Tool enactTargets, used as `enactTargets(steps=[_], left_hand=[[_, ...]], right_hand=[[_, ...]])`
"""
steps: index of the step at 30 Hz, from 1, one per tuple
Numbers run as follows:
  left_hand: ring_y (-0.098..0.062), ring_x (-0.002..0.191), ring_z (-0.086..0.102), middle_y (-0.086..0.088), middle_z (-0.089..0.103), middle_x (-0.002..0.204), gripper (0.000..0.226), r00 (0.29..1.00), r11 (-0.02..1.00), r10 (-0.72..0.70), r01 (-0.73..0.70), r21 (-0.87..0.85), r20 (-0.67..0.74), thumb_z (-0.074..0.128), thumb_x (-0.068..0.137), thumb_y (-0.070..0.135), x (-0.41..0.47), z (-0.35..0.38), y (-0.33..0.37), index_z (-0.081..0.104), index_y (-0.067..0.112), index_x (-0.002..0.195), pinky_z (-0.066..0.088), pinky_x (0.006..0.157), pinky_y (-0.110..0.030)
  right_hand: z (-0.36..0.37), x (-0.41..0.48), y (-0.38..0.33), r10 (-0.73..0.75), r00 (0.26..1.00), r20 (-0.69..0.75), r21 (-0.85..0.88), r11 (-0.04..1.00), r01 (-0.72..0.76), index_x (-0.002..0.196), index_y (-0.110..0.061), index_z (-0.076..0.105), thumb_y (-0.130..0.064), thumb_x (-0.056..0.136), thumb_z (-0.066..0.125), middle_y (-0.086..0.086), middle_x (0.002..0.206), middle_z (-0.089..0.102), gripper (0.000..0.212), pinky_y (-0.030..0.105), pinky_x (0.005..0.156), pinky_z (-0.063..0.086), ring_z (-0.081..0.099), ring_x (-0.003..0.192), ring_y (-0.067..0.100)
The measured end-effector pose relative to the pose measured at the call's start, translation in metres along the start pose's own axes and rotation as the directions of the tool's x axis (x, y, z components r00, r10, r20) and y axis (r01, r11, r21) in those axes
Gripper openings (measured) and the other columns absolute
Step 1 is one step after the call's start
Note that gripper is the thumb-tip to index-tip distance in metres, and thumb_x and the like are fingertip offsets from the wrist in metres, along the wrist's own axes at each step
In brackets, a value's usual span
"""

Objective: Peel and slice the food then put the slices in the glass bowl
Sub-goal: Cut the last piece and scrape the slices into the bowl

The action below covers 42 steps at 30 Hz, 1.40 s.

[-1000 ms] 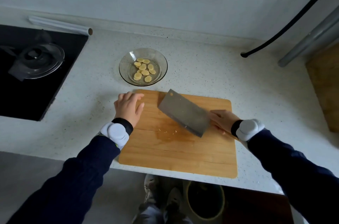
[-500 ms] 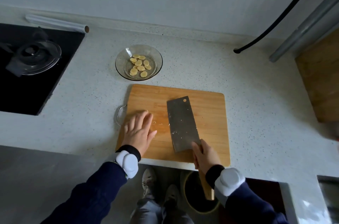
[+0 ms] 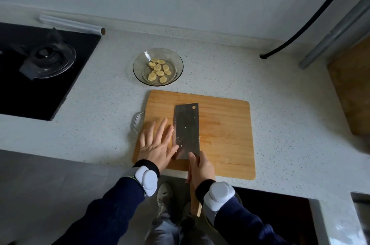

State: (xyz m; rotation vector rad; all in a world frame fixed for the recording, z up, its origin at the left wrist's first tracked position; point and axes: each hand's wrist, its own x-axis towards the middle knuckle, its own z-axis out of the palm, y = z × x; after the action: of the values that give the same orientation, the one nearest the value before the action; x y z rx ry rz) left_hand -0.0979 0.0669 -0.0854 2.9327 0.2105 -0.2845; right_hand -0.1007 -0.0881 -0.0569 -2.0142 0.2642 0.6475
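One counter [image 3: 280,104] carries one wooden cutting board [image 3: 226,124] and one cleaver [image 3: 187,128] lying flat on it. My left hand [image 3: 158,144] lies open beside the blade; my right hand [image 3: 200,168] grips the cleaver's handle. I count about eleven slices [image 3: 159,69] in one glass bowl [image 3: 176,60].

Left hand [image 3: 157,145] now against cleaver [image 3: 186,130]

Pale yellow slices [image 3: 158,70] lie flat in a clear glass bowl [image 3: 176,58] standing on the tabletop, just beyond the cutting board's far left corner.
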Motion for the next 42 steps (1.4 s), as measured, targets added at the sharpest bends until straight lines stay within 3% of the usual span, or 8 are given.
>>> enactTargets(steps=[6,9,15,21,33,35,38,42], left_hand=[[-0.021,0.138,-0.015,0.009,-0.012,0.156,0.076,0.999,0.997,-0.019,0.017,-0.076,-0.029,-0.005,0.077,0.064,0.004,-0.009,0.002,0.01,0.034,0.145,0.007,0.113,-0.051],[-0.024,0.135,-0.003,0.004,0.003,0.156,0.074,0.991,0.989,-0.057,0.04,-0.139,-0.118,0.008,0.078,0.062,0.025,-0.028,-0.003,0.02,0.031,0.144,0.018,0.11,-0.052],[-0.03,0.137,0.01,-0.005,0.01,0.153,0.086,0.974,0.989,-0.065,0.034,-0.146,-0.218,0.048,0.074,0.068,0.089,-0.075,-0.021,0.019,0.026,0.144,0.022,0.11,-0.052],[-0.03,0.135,0.017,-0.006,0.017,0.149,0.107,0.95,0.97,-0.116,0.045,-0.238,-0.289,0.032,0.056,0.08,0.145,-0.109,-0.033,0.02,0.02,0.144,0.022,0.108,-0.05],[-0.032,0.133,0.021,-0.011,0.024,0.146,0.077,0.924,0.953,-0.218,0.132,-0.273,-0.314,0.057,0.08,0.05,0.233,-0.132,-0.064,0.028,0.012,0.141,0.023,0.106,-0.049],[-0.033,0.13,0.024,-0.012,0.029,0.141,0.068,0.919,0.947,-0.26,0.183,-0.264,-0.297,0.061,0.079,0.045,0.245,-0.131,-0.073,0.039,0.012,0.133,0.026,0.104,-0.049],[-0.032,0.121,0.031,-0.01,0.042,0.124,0.034,0.904,0.962,-0.236,0.165,-0.219,-0.356,0.069,0.074,0.042,0.254,-0.129,-0.082,0.062,0.014,0.093,0.028,0.099,-0.046],[-0.03,0.116,0.034,-0.004,0.051,0.112,0.018,0.931,0.992,-0.109,0.08,-0.097,-0.347,0.067,0.078,0.03,0.261,-0.121,-0.087,0.067,0.015,0.069,0.024,0.097,-0.044]], right_hand=[[0.0,0.006,-0.01,0.0,1.0,-0.004,0.042,0.999,0.0,0.086,-0.015,0.046,-0.037,0.096,0.043,0.005,0.067,0.054,0.024,0.027,0.046,0.05,0.05,0.047,0.015],[-0.002,0.017,-0.027,-0.033,0.999,-0.014,0.073,0.997,0.034,0.08,-0.016,0.045,-0.038,0.096,0.044,0.004,0.061,0.052,0.027,0.037,0.052,0.051,0.05,0.049,0.02],[-0.011,0.043,-0.08,-0.068,0.997,0.019,0.221,0.973,0.063,0.087,-0.011,0.048,-0.032,0.097,0.044,0.003,0.058,0.049,0.023,0.024,0.039,0.042,0.044,0.041,0.014],[-0.016,0.081,-0.132,-0.118,0.993,-0.015,0.263,0.958,0.118,0.084,-0.013,0.048,-0.033,0.097,0.044,0.002,0.059,0.049,0.024,0.023,0.039,0.042,0.043,0.04,0.013],[-0.016,0.123,-0.165,-0.1,0.995,0.019,0.275,0.957,0.091,0.076,-0.014,0.045,-0.034,0.096,0.045,0.003,0.061,0.049,0.028,0.026,0.043,0.044,0.045,0.042,0.014],[-0.018,0.128,-0.166,-0.097,0.995,0.009,0.265,0.96,0.091,0.076,-0.013,0.045,-0.034,0.097,0.045,0.003,0.061,0.05,0.029,0.026,0.042,0.045,0.045,0.041,0.013],[-0.02,0.137,-0.17,-0.092,0.996,-0.013,0.25,0.964,0.093,0.077,-0.012,0.045,-0.033,0.097,0.044,0.004,0.062,0.05,0.029,0.025,0.042,0.045,0.045,0.041,0.013],[-0.02,0.147,-0.176,-0.059,0.998,-0.036,0.235,0.97,0.066,0.083,-0.009,0.047,-0.034,0.097,0.043,0.004,0.063,0.05,0.029,0.026,0.044,0.047,0.046,0.043,0.014]])
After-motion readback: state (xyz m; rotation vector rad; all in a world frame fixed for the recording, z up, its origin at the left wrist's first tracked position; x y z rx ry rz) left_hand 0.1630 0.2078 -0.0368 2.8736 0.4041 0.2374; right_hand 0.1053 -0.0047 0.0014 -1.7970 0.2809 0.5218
